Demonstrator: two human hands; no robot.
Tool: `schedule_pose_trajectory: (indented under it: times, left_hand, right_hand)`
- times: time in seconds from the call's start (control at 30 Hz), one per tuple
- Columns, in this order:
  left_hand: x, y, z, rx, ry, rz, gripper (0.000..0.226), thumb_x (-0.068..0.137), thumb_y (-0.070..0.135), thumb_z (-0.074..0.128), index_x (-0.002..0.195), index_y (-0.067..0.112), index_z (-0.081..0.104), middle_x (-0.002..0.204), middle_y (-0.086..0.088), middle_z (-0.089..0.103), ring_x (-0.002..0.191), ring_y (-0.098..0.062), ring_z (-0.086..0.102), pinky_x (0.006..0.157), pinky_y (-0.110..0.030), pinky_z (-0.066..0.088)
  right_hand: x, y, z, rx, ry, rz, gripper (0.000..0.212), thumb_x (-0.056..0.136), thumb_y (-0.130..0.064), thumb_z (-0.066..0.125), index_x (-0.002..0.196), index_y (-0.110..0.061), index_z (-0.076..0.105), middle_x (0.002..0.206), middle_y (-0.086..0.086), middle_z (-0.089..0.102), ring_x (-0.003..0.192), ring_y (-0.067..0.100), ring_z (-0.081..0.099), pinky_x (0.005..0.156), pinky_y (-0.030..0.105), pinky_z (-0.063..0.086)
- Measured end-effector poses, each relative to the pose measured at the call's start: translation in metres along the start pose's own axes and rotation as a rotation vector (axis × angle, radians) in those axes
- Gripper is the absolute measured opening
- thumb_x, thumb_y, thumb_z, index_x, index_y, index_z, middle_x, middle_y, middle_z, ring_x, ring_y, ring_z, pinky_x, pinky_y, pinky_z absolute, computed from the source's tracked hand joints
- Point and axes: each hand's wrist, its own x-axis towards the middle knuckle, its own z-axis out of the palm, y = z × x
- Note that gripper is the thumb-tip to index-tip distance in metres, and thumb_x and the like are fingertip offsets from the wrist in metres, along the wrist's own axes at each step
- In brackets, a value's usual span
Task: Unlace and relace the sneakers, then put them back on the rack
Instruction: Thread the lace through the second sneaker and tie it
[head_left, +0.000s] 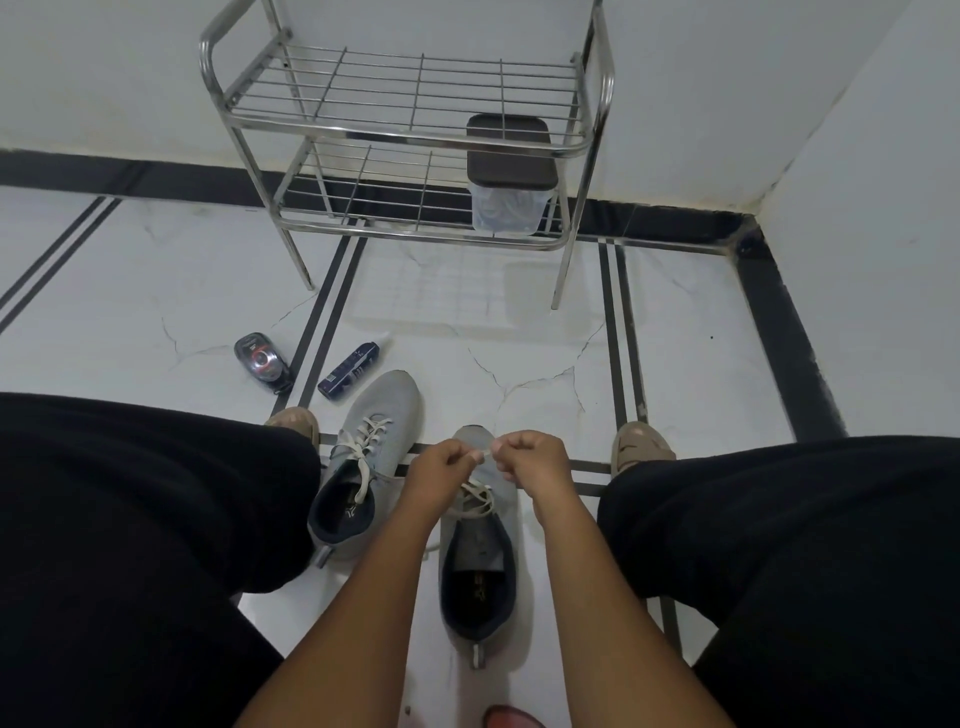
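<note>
Steel shoe rack (582, 140) well beyond the hands; two light, soft grey knit sneakers, one (363, 467) left of them, one (478, 551) beneath, best lifted by the heel collar; left hand (441, 467) and right hand (530, 457), close together, pinch its limp white lace (485, 454).

Nothing I can see here reads clearly. The insole of the sneaker (477, 571) below my hands carries a small pale mark, and the dark blue spray bottle (349, 372) has white print, both too blurred to read.
</note>
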Motion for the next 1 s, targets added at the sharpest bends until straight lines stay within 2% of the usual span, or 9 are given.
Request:
schedule_pose_trajectory:
  times: [0.1,0.17,0.27,0.4,0.5,0.67,0.8,0.87,1.0]
  left_hand:
    - [0.0,-0.006,0.0,0.062,0.054,-0.065,0.016,0.092,0.026,0.058,0.084,0.015,0.067,0.071,0.002,0.058,0.072,-0.018,0.055,0.071,-0.035,0.046]
    - [-0.001,-0.011,-0.002,0.171,0.113,-0.117,0.016,0.091,0.028,0.057,0.084,0.017,0.066,0.07,0.005,0.057,0.073,-0.018,0.055,0.068,-0.03,0.042]
    - [-0.003,-0.013,0.005,0.218,0.046,-0.13,0.01,0.087,0.029,0.061,0.083,0.022,0.066,0.08,0.003,0.064,0.08,-0.018,0.061,0.071,-0.028,0.046]
    - [-0.011,-0.015,0.024,0.381,-0.083,-0.117,0.012,0.086,0.032,0.061,0.076,0.025,0.062,0.088,-0.002,0.07,0.088,-0.02,0.064,0.076,-0.029,0.048]
    - [-0.017,-0.022,0.031,0.452,-0.047,-0.169,0.018,0.086,0.028,0.055,0.069,0.023,0.057,0.086,-0.003,0.069,0.087,-0.022,0.063,0.075,-0.031,0.048]
    - [-0.015,-0.028,0.035,0.34,0.002,-0.264,0.018,0.085,0.021,0.049,0.072,0.019,0.06,0.089,-0.009,0.069,0.088,-0.025,0.062,0.067,-0.028,0.04]
    - [-0.016,-0.031,0.039,0.391,0.0,-0.283,0.02,0.087,0.022,0.047,0.07,0.02,0.058,0.088,-0.007,0.068,0.086,-0.024,0.062,0.069,-0.029,0.045]
    - [-0.016,-0.032,0.04,0.416,-0.004,-0.29,0.02,0.087,0.023,0.047,0.074,0.02,0.062,0.089,-0.005,0.068,0.085,-0.022,0.061,0.07,-0.029,0.047]
    - [-0.015,-0.033,0.041,0.372,-0.003,-0.327,0.02,0.084,0.022,0.049,0.065,0.022,0.056,0.089,-0.007,0.068,0.086,-0.025,0.062,0.069,-0.029,0.047]
  right_hand:
    - [0.009,0.013,0.001,0.0,0.111,0.094,0.027,0.091,-0.011,0.051,0.069,-0.021,0.062,0.075,0.005,0.068,0.074,0.021,0.065,0.079,0.035,0.058]
    - [0.014,0.025,-0.001,-0.166,0.13,0.159,0.028,0.09,-0.014,0.047,0.064,-0.021,0.055,0.092,0.011,0.071,0.083,0.026,0.065,0.085,0.041,0.056]
    - [0.004,0.042,0.0,-0.477,-0.024,0.28,0.008,0.088,-0.016,0.053,0.081,-0.013,0.055,0.102,0.014,0.066,0.086,0.025,0.062,0.076,0.034,0.053]
    - [-0.005,0.054,0.008,-0.608,-0.174,0.257,0.024,0.086,-0.028,0.056,0.099,-0.009,0.065,0.097,0.013,0.066,0.08,0.025,0.058,0.07,0.032,0.049]
    - [-0.004,0.053,0.006,-0.506,-0.237,0.266,0.006,0.078,-0.021,0.064,0.077,-0.016,0.063,0.081,0.009,0.061,0.074,0.023,0.055,0.071,0.033,0.05]
    - [0.004,0.062,0.006,-0.625,-0.259,0.221,0.024,0.085,-0.02,0.06,0.104,-0.008,0.068,0.1,0.013,0.063,0.089,0.025,0.056,0.078,0.033,0.051]
    - [0.008,0.071,0.003,-0.554,-0.214,0.269,0.021,0.084,-0.012,0.053,0.099,-0.005,0.066,0.107,0.017,0.064,0.096,0.029,0.059,0.079,0.031,0.052]
    - [0.01,0.073,0.002,-0.498,-0.206,0.302,0.023,0.079,-0.007,0.051,0.097,-0.005,0.065,0.112,0.02,0.064,0.102,0.033,0.06,0.088,0.042,0.055]
    - [0.008,0.072,0.001,-0.485,-0.205,0.31,0.033,0.082,-0.006,0.048,0.109,-0.003,0.065,0.114,0.019,0.061,0.106,0.036,0.058,0.087,0.045,0.055]
